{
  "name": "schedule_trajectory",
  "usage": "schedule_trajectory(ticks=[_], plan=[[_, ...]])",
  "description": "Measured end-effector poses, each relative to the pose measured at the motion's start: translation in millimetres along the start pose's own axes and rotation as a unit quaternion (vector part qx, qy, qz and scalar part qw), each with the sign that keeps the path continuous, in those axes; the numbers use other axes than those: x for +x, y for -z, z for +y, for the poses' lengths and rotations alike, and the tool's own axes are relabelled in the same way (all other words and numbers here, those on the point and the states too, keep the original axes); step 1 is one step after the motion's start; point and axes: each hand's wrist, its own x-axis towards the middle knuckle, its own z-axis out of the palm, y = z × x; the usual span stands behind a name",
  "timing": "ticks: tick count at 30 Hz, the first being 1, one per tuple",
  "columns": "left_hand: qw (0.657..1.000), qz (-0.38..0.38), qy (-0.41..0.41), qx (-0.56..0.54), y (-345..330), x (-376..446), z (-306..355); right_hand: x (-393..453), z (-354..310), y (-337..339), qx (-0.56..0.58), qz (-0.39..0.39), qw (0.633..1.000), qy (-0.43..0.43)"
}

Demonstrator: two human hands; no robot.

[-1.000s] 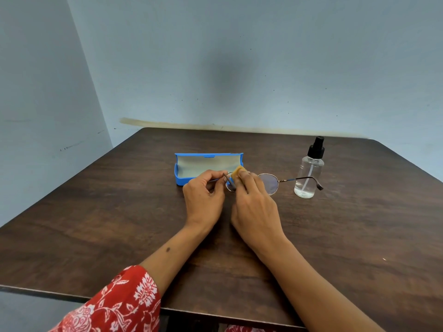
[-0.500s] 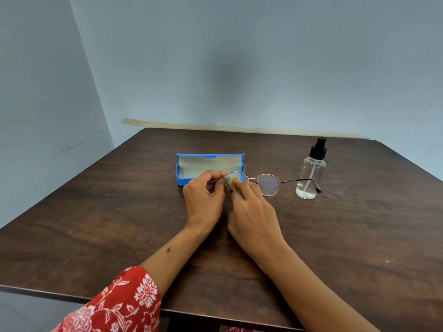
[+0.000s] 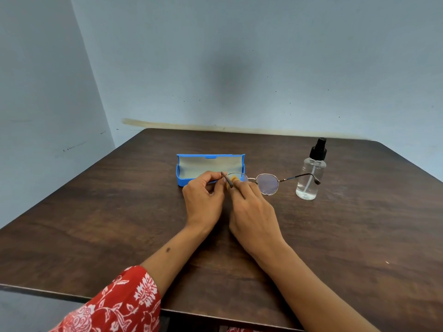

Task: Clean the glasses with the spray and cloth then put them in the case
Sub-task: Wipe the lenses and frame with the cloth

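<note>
2 hands meet over the middle of a dark brown wooden table (image 3: 359,236). The left hand (image 3: 203,200) has its fingers curled in and pinches the left end of the glasses (image 3: 267,184) by the hinge. 1 thin arm of the glasses sticks out from that pinch, toward the person. The right hand (image 3: 254,216) pinches a small yellow cloth (image 3: 234,177) against the left lens, with its fingers bent round it. Only a bit of the cloth shows, partly seen through the lens. The right lens is bare and round, in a thin metal rim. The other arm of the glasses reaches out to the right and crosses in front of the spray bottle (image 3: 310,178).

The spray bottle stands upright on the right, clear with a black pump top. The blue glasses case (image 3: 185,180) lies open just behind the hands, with a pale lining. I cannot tell if the glasses touch the table. A red sleeve (image 3: 115,305) with white flowers covers the left arm. Pale blue walls (image 3: 239,56) stand behind the table.
</note>
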Motion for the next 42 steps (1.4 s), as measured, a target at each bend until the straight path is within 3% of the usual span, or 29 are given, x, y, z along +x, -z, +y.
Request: schedule_trajectory(ticks=[8, 12, 15, 19, 25, 30, 35, 39, 42], plan=[[0.999, 0.023, 0.026, -0.022, 0, 1, 0, -4, 5, 2, 0.066, 0.038, 0.997, 0.017], [0.992, 0.043, 0.089, -0.079, 1, 5, -6, -2, 17, 7, 0.140, 0.122, 0.981, -0.062], [0.988, 0.049, 0.112, -0.092, 2, 6, -6, 0, 31, 13, 0.135, 0.163, 0.969, -0.127], [0.987, 0.052, 0.110, -0.106, 2, 4, -1, -2, 33, 13, 0.106, 0.111, 0.975, -0.163], [0.992, 0.041, 0.092, -0.077, 2, 5, -3, -3, 26, 5, 0.052, 0.009, 0.993, -0.104], [0.993, 0.036, 0.089, -0.074, 1, 5, -1, -1, 28, 10, 0.033, 0.002, 0.983, -0.181], [0.996, 0.033, 0.074, -0.048, 3, 4, 0, -4, 25, 7, 0.043, -0.013, 0.991, -0.129], [0.996, 0.031, 0.073, -0.050, 1, 3, 1, -2, 29, 12, 0.039, -0.012, 0.979, -0.197], [0.996, 0.028, 0.070, -0.045, 1, 3, 1, -2, 26, 11, 0.046, -0.016, 0.986, -0.159]])
